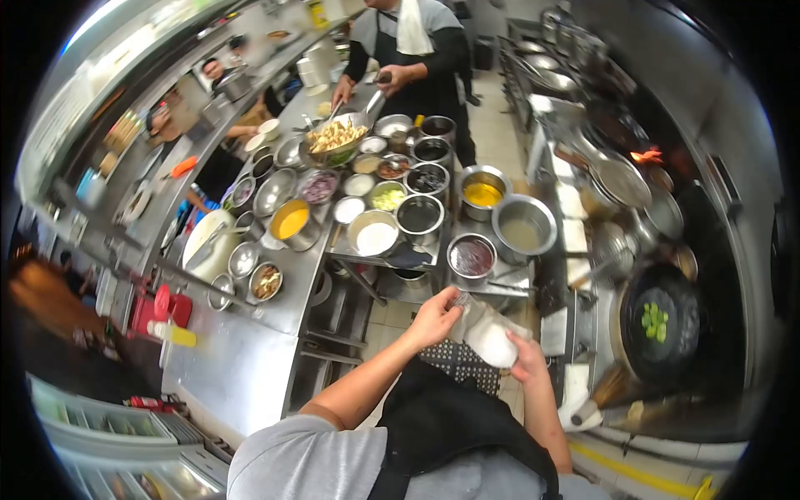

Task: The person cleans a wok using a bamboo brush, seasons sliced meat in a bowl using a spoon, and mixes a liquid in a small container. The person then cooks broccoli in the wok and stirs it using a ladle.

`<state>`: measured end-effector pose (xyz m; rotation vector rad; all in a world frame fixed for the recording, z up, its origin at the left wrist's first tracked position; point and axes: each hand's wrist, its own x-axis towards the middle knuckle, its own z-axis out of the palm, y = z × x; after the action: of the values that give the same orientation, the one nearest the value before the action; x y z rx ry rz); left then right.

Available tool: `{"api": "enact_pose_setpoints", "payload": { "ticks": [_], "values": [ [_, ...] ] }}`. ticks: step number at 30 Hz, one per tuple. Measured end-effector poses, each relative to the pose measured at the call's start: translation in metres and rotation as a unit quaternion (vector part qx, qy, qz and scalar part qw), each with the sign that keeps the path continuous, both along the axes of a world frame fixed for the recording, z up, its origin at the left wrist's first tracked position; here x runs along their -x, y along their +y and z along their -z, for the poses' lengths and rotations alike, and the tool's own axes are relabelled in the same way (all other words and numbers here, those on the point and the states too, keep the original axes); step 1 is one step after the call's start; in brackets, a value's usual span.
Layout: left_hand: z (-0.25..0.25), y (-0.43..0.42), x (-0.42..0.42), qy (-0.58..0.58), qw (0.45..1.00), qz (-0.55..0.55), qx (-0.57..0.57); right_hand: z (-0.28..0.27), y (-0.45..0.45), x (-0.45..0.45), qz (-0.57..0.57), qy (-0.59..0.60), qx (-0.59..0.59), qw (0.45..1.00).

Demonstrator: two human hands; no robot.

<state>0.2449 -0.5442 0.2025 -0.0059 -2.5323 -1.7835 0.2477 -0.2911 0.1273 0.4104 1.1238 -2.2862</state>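
Between my hands, in front of my black apron, is a clear plastic bag (493, 340) with something white in its lower part. My left hand (437, 318) pinches the bag's upper edge with closed fingers. My right hand (527, 357) grips the bag's lower right side, beside the white contents. Just beyond the bag stands a metal pot of dark red liquid (472, 256). A larger pot of cloudy liquid (523, 225) and a pot of yellow liquid (482, 194) are behind it.
Several bowls and pots, among them an orange sauce pot (292, 223), crowd the steel counter (242, 367) at left. A co-worker (408, 50) holds a pan of food (335, 137) across from me. A wok with green pieces (660, 321) sits on the stove at right.
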Motion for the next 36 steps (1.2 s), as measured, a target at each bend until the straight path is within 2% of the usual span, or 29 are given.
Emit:
{"api": "enact_pose_setpoints", "payload": {
  "ticks": [1, 2, 4, 5, 7, 9, 11, 12, 14, 17, 18, 20, 21, 23, 25, 27, 28, 29, 31, 33, 34, 35, 36],
  "values": [
    [-0.003, -0.006, 0.0, 0.01, 1.0, -0.006, 0.019, 0.002, 0.002, -0.002, 0.005, 0.018, -0.051, 0.999],
    [-0.004, -0.015, 0.0, 0.015, 0.999, -0.022, 0.018, 0.007, 0.005, -0.004, -0.01, 0.024, -0.051, 0.998],
    [0.0, -0.034, 0.001, -0.031, 0.994, -0.043, 0.097, 0.014, 0.011, -0.004, 0.069, 0.012, -0.142, 0.987],
    [0.004, -0.042, 0.0, -0.028, 0.994, -0.056, 0.095, 0.017, 0.015, -0.005, 0.056, 0.018, -0.143, 0.988],
    [0.009, -0.055, -0.003, -0.066, 0.984, -0.124, 0.106, 0.013, 0.021, -0.005, 0.122, 0.098, -0.248, 0.956],
    [0.02, -0.061, -0.009, -0.099, 0.98, -0.142, 0.099, 0.016, 0.022, -0.002, 0.116, 0.142, -0.262, 0.948],
    [0.051, -0.056, -0.01, -0.129, 0.972, -0.185, 0.071, 0.015, 0.02, 0.0, 0.134, 0.177, -0.297, 0.928],
    [0.072, -0.051, -0.01, -0.106, 0.967, -0.216, 0.088, 0.017, 0.018, 0.001, 0.13, 0.179, -0.298, 0.929],
    [0.092, -0.041, -0.012, -0.098, 0.962, -0.24, 0.088, 0.021, 0.011, 0.005, 0.121, 0.224, -0.377, 0.891],
    [0.089, -0.033, -0.018, -0.082, 0.956, -0.267, 0.085, 0.009, 0.0, 0.005, 0.109, 0.28, -0.417, 0.858],
    [0.08, -0.032, -0.021, -0.087, 0.96, -0.243, 0.108, 0.01, 0.001, 0.006, 0.109, 0.28, -0.417, 0.858],
    [0.077, -0.036, -0.021, -0.092, 0.962, -0.219, 0.131, 0.015, 0.007, 0.011, 0.099, 0.291, -0.556, 0.772],
    [0.08, -0.041, -0.022, -0.044, 0.962, -0.236, 0.129, 0.006, 0.01, 0.009, 0.099, 0.29, -0.557, 0.772],
    [0.078, -0.053, -0.017, 0.028, 0.961, -0.252, 0.11, -0.024, 0.016, 0.012, 0.122, 0.323, -0.611, 0.712],
    [0.059, -0.053, -0.01, 0.036, 0.958, -0.261, 0.111, -0.023, 0.01, 0.01, 0.137, 0.325, -0.6, 0.718],
    [0.041, -0.042, -0.007, 0.05, 0.962, -0.256, 0.082, -0.015, 0.014, 0.019, 0.162, 0.338, -0.624, 0.686],
    [0.03, -0.036, -0.004, 0.071, 0.964, -0.25, 0.054, -0.02, 0.012, 0.021, 0.168, 0.349, -0.623, 0.679],
    [0.019, -0.028, -0.006, 0.037, 0.974, -0.214, 0.057, -0.027, 0.01, 0.02, 0.168, 0.347, -0.624, 0.68],
    [0.015, -0.021, -0.01, 0.074, 0.977, -0.188, 0.075, -0.051, 0.003, 0.016, 0.174, 0.397, -0.582, 0.689],
    [0.036, -0.048, 0.001, 0.099, 0.967, -0.224, 0.069, -0.041, 0.016, 0.023, 0.162, 0.391, -0.584, 0.692],
    [0.039, -0.05, -0.001, 0.031, 0.973, -0.22, 0.069, -0.031, 0.025, 0.024, 0.147, 0.38, -0.589, 0.698],
    [0.046, -0.054, 0.0, 0.029, 0.974, -0.212, 0.068, -0.018, 0.028, 0.025, 0.145, 0.364, -0.598, 0.699],
    [0.059, -0.058, 0.006, 0.053, 0.966, -0.238, 0.087, -0.011, 0.028, 0.026, 0.124, 0.327, -0.593, 0.725]
  ]
}}
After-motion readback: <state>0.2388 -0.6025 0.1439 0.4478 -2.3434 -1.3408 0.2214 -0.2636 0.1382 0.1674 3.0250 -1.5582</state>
